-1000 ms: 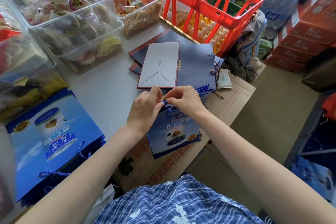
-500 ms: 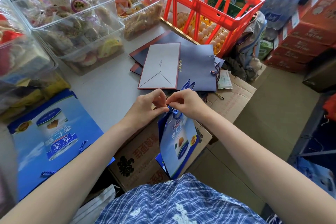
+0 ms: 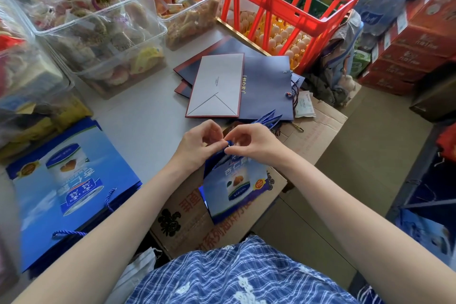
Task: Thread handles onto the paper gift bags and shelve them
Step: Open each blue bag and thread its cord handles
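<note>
I see the gift bag is smooth printed paper with a slight sheen, and its handle looks like twisted cord, though it is too small for me to be sure. The stack of bags at my left has the same glossy paper. The dark bags look matt. Below lies a rough brown cardboard box. The crate is shiny red plastic, the tubs clear plastic. My shirt is checked cloth.
</note>
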